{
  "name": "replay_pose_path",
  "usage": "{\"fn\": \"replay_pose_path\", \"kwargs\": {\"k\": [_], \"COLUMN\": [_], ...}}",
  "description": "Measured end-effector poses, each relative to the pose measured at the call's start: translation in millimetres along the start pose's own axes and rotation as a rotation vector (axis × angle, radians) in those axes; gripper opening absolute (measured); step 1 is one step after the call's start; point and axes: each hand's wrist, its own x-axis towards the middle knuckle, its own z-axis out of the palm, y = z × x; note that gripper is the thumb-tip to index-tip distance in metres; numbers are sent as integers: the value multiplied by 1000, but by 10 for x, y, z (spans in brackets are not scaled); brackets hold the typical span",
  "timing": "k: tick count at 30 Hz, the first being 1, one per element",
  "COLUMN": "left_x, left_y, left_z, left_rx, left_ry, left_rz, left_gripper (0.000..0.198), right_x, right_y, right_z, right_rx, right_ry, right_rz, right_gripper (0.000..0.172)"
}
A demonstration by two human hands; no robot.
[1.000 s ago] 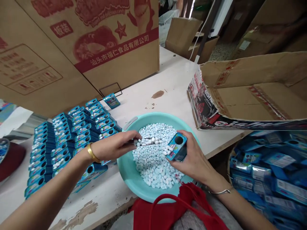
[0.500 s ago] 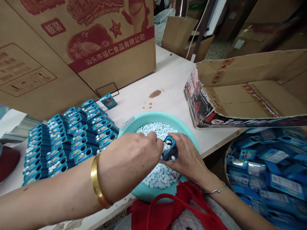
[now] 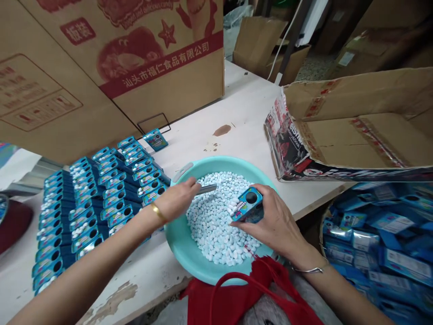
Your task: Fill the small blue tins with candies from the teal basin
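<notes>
With left fingers (image 3: pixel 191 185) gripping a grey scoop (image 3: pixel 207 189), hovered over pale candies (image 3: pixel 216 230) in the basin (image 3: pixel 179 255). With right fingers (image 3: pixel 268 193) wrapped around a blue box (image 3: pixel 249 209), held it above the basin's right side. Had more boxes (image 3: pixel 117 194) in rows on the worktop (image 3: pixel 250 110) at left.

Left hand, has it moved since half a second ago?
Yes. Judged against the turquoise basin, the left hand has drawn back leftward, from over its middle to its left rim.
</notes>
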Motion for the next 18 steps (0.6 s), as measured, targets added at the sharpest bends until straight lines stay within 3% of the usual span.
{"fn": "replay_pose_path", "kwargs": {"k": [4,8,13,16,18], "left_x": [290,307,60,-31,-51], "left_y": [43,249,518,578,565], "left_z": [461,739,889,894,870], "left_rx": [95,64,60,-89,-243], "left_ry": [9,-22,-130,-225,-279], "left_rz": [-35,161,360,396,410], "left_gripper": [28,23,22,21,32], "right_x": [-10,-4,3,2,5], "right_y": [-16,9,90,119,123], "right_z": [13,-1,18,43,41], "right_rx": [111,257,383,406,402], "right_ry": [2,-21,-49,-28,-11], "right_rz": [129,283,333,304,279], "right_gripper": [91,87,77,64,53]}}
